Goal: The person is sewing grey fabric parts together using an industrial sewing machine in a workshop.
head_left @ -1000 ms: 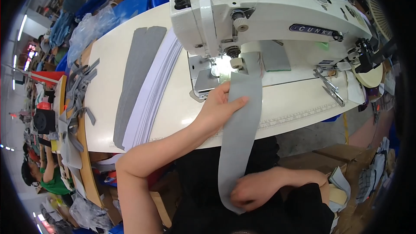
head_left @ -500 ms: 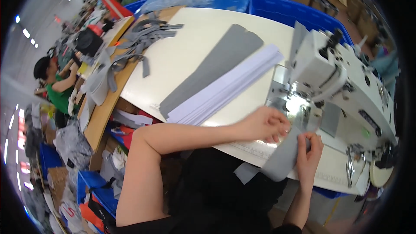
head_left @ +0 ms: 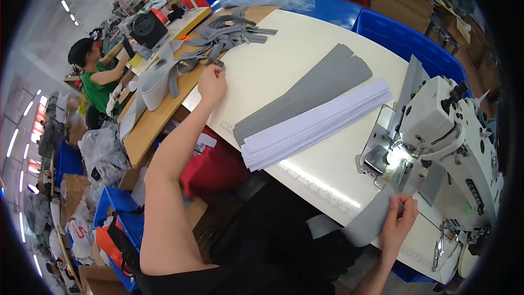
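Note:
My left hand [head_left: 212, 84] reaches to the table's far left edge, fingers curled closed on the end of a grey fabric strip [head_left: 216, 64], mostly hidden by the hand. My right hand [head_left: 399, 221] pinches the edge of a grey fabric piece [head_left: 368, 223] in front of the sewing machine [head_left: 436, 123]. That piece runs under the lit needle area and droops over the table's front edge toward my lap. Between my hands lie a stack of long grey panels [head_left: 311, 90] and, overlapping it, a stack of white strips [head_left: 316, 125].
A tangled heap of grey strips [head_left: 229, 33] lies on a wooden board [head_left: 158, 131] at the left. Blue bins [head_left: 415, 43] stand behind the white table [head_left: 284, 33]. A co-worker in green [head_left: 98, 84] sits at the far left. Red cloth [head_left: 213, 169] sits below the table edge.
My left hand has moved from the sewing machine far to the left and closed near the strip heap. My right hand still holds the grey piece. The view has turned left.

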Available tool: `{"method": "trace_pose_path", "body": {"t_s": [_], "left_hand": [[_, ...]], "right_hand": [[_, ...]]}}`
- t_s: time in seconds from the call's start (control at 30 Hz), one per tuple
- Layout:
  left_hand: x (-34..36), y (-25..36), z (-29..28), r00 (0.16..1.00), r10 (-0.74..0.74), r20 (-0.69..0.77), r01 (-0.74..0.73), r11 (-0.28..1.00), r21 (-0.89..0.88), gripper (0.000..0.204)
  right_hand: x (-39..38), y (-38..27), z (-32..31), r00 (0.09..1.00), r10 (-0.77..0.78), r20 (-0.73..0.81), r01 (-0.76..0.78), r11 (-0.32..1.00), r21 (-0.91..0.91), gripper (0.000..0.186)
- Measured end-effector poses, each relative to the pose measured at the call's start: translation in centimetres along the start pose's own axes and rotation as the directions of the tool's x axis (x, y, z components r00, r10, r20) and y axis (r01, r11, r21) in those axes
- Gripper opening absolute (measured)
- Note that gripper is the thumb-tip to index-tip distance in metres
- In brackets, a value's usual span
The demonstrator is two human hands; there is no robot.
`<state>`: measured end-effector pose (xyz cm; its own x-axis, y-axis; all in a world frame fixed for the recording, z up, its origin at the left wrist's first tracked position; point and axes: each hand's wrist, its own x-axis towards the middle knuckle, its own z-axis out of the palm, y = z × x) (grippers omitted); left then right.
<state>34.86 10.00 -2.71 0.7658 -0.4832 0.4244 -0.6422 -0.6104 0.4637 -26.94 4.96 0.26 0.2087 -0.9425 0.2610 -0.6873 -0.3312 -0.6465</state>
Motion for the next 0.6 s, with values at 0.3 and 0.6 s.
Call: {"method": "trace_pose_path", "body": {"t_s": [0.3,0.6], "left_hand": [[-9.5,17.1,-5.8,0.844,0.049,0.534,0.490,0.333,-0.806,0.013],[-21.2,21.7,-6.8,0.187,0.533,0.825,0.664,0.551,-0.506,0.020]], "right_hand": [[-1.5,-4.6,0.4,0.937,-0.339,0.084,0.308,0.915,0.262,0.009],[-1.6,-9.0,6.0,0.802,-0.598,-0.002,0.582,0.780,0.227,0.012]]}}
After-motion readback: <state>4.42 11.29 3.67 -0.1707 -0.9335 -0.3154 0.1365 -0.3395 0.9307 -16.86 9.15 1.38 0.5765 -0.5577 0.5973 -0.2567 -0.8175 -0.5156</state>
